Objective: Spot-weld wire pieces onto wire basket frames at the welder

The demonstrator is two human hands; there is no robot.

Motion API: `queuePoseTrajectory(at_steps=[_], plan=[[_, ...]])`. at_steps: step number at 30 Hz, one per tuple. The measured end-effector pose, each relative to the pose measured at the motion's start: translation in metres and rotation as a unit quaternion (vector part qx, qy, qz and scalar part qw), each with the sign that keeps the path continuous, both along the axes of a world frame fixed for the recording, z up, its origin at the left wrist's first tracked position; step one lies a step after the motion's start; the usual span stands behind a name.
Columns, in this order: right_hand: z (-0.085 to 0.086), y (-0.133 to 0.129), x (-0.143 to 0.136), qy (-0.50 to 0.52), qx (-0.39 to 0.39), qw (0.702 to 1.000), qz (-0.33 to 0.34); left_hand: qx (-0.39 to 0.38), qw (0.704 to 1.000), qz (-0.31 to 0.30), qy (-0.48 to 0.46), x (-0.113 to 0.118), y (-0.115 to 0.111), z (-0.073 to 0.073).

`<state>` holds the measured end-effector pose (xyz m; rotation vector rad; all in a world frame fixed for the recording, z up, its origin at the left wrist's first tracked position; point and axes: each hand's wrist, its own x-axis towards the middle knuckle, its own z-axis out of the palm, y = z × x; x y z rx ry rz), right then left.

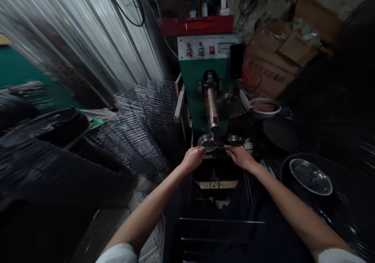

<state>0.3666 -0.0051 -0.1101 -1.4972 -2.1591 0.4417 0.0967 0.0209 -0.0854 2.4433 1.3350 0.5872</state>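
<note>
Both arms reach forward to a green machine with a copper-coloured cylindrical arm. A thin metal wire spans the gap between my hands, just below the tip of that arm. My left hand pinches the wire's left end, and my right hand pinches its right end. Behind the wire is a round metal dish, with a second small dish beyond my right hand. Below my hands, a wire rack extends toward me; its lower part is dark.
Stacked wire grids stand to the left beside corrugated metal sheeting. On the right are a white bowl holding a reddish block, a metal plate with small pieces, and cardboard boxes. A red shelf is above the machine.
</note>
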Motion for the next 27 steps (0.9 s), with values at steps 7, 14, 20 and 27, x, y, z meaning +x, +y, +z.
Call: queuePoseTrajectory(at_steps=[7, 14, 20, 27], plan=[[-0.012, -0.004, 0.008, -0.034, 0.022, 0.998, -0.051, 0.02, 1.0, -0.017, -0.011, -0.001, 0.007, -0.011], [0.008, 0.006, 0.005, -0.028, 0.01, 0.998, -0.051, 0.039, 0.999, -0.033, -0.009, -0.004, 0.015, -0.001], [0.02, 0.015, 0.003, 0.01, 0.015, 1.0, 0.0, 0.039, 0.998, -0.04, -0.01, -0.006, 0.016, 0.007], [0.019, 0.022, 0.007, -0.005, 0.01, 1.0, 0.029, 0.026, 0.998, -0.053, -0.01, -0.003, 0.018, 0.005]])
